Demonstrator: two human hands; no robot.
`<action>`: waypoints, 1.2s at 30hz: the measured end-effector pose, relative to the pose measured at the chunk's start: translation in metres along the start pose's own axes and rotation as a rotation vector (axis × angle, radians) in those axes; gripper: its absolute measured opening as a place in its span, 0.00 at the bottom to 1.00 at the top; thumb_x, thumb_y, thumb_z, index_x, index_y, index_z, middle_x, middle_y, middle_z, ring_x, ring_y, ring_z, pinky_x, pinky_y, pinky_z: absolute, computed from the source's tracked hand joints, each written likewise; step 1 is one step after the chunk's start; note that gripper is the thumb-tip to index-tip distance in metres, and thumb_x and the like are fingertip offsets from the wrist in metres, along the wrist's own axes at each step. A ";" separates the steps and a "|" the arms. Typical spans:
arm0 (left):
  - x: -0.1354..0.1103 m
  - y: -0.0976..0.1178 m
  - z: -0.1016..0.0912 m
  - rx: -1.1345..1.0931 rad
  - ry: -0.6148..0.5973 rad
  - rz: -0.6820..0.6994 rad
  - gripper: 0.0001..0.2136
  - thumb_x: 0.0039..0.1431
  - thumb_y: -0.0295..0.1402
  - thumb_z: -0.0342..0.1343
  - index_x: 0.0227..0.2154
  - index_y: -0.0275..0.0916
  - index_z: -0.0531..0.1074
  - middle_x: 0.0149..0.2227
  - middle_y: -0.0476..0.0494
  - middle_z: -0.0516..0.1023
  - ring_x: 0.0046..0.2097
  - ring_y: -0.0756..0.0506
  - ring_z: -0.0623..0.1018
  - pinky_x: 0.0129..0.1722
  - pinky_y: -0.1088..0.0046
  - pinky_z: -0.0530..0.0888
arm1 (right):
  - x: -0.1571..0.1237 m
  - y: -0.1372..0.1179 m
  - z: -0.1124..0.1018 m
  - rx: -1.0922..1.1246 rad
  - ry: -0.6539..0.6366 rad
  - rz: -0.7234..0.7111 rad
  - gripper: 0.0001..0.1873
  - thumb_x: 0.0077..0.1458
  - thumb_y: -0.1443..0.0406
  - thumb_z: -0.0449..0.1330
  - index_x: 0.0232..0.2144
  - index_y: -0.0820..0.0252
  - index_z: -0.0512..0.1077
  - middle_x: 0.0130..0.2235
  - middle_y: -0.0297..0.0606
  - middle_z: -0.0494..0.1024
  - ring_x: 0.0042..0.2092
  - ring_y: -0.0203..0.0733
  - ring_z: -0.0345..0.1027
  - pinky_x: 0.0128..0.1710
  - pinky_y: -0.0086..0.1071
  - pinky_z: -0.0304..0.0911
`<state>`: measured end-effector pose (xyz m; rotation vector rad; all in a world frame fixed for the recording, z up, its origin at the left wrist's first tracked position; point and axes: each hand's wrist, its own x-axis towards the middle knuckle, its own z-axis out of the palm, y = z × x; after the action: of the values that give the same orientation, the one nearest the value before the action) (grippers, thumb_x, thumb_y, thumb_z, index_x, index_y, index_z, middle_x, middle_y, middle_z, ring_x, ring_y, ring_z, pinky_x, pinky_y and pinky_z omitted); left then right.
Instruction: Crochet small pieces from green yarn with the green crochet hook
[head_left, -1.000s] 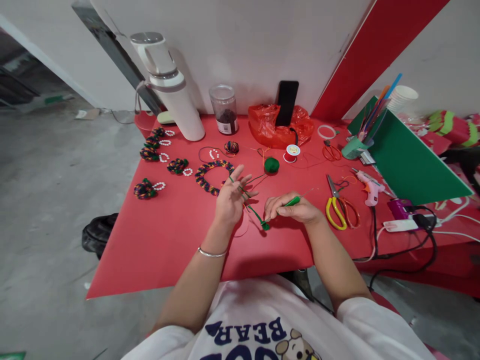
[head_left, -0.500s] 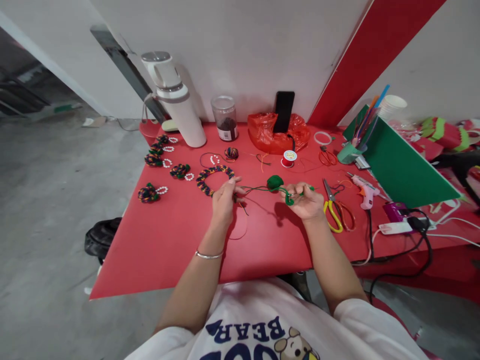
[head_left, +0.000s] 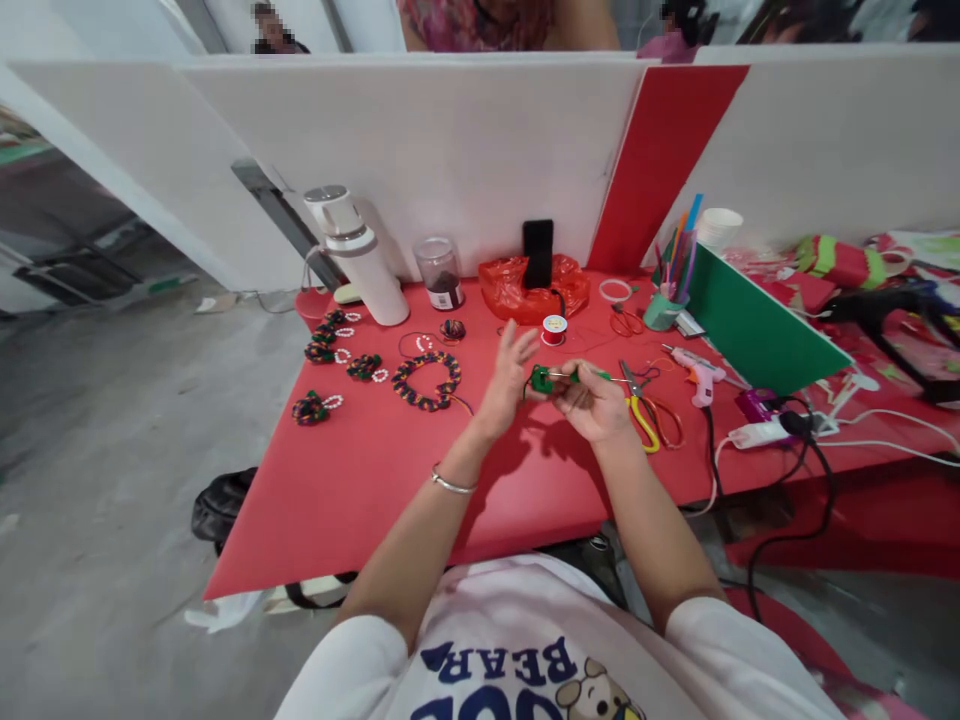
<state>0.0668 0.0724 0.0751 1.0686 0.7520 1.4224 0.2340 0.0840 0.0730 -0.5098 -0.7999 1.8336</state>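
My right hand is closed in a pinch around a thin metal crochet hook with a green grip. At the hook's left end sits a small piece of green yarn work. My left hand is raised just left of it, palm toward the yarn, with its fingers stretched up and apart. Whether its thumb side touches the yarn I cannot tell. Left of my hands lies a braided multicolour yarn ring on the red table.
Several yarn bundles with white bead loops lie at the left. Behind stand a white flask, a clear jar and a red thread spool. Yellow-handled scissors, a pink glue gun and cables are on the right.
My left hand has come right, close to my right hand, and its fingers have spread upward. The long green strands between my hands no longer show. The view has tilted up.
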 end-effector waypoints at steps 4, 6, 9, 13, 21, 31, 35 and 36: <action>-0.013 -0.004 0.022 -0.327 -0.098 -0.207 0.35 0.58 0.64 0.51 0.60 0.47 0.71 0.68 0.35 0.65 0.60 0.34 0.74 0.23 0.78 0.73 | -0.029 -0.013 -0.015 0.034 0.083 -0.092 0.09 0.50 0.58 0.71 0.31 0.55 0.78 0.32 0.34 0.84 0.27 0.33 0.74 0.18 0.21 0.59; -0.018 0.003 0.014 -0.471 -0.015 -0.156 0.31 0.62 0.60 0.50 0.58 0.45 0.73 0.67 0.32 0.67 0.66 0.35 0.68 0.25 0.79 0.73 | -0.042 -0.010 -0.023 0.050 0.111 -0.120 0.09 0.49 0.58 0.71 0.29 0.56 0.78 0.32 0.34 0.84 0.26 0.32 0.72 0.18 0.21 0.60; -0.019 0.014 0.001 -0.498 0.109 0.014 0.22 0.64 0.53 0.52 0.52 0.47 0.77 0.65 0.37 0.70 0.70 0.39 0.64 0.46 0.69 0.78 | -0.053 0.007 -0.023 0.058 0.079 -0.111 0.11 0.46 0.57 0.73 0.27 0.56 0.78 0.31 0.36 0.84 0.26 0.33 0.71 0.17 0.22 0.58; -0.023 0.017 0.001 -0.295 0.111 0.207 0.27 0.67 0.59 0.42 0.40 0.49 0.81 0.64 0.43 0.73 0.68 0.37 0.66 0.61 0.49 0.70 | -0.052 0.023 -0.007 0.011 0.000 -0.078 0.13 0.47 0.55 0.73 0.28 0.56 0.78 0.32 0.38 0.83 0.25 0.34 0.68 0.17 0.24 0.57; -0.045 0.015 -0.010 0.573 -0.012 0.333 0.35 0.65 0.62 0.40 0.22 0.39 0.78 0.56 0.34 0.78 0.48 0.39 0.78 0.54 0.55 0.72 | -0.043 0.015 0.013 -0.132 -0.073 -0.162 0.15 0.48 0.53 0.72 0.29 0.57 0.80 0.32 0.40 0.83 0.23 0.32 0.66 0.18 0.25 0.60; -0.040 0.028 -0.040 0.139 -0.208 -0.120 0.28 0.47 0.49 0.72 0.48 0.37 0.82 0.32 0.43 0.79 0.23 0.55 0.61 0.22 0.75 0.59 | -0.031 0.015 -0.002 -0.467 -0.251 -0.109 0.15 0.56 0.54 0.68 0.34 0.59 0.83 0.38 0.44 0.85 0.22 0.32 0.68 0.18 0.26 0.60; -0.040 0.028 -0.043 0.178 -0.148 -0.085 0.29 0.38 0.32 0.78 0.48 0.41 0.82 0.37 0.43 0.81 0.25 0.56 0.63 0.24 0.77 0.64 | -0.018 0.012 -0.002 -0.524 -0.242 -0.114 0.14 0.57 0.54 0.67 0.34 0.58 0.84 0.38 0.43 0.85 0.22 0.31 0.68 0.19 0.27 0.61; -0.039 0.027 -0.044 0.180 -0.119 -0.083 0.27 0.38 0.31 0.77 0.47 0.41 0.83 0.36 0.44 0.81 0.25 0.56 0.64 0.24 0.77 0.64 | -0.015 0.012 -0.002 -0.548 -0.247 -0.106 0.14 0.58 0.54 0.67 0.35 0.58 0.84 0.37 0.43 0.85 0.22 0.32 0.68 0.20 0.27 0.61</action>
<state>0.0134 0.0359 0.0755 1.2356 0.8398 1.2267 0.2331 0.0677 0.0625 -0.5749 -1.4864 1.5878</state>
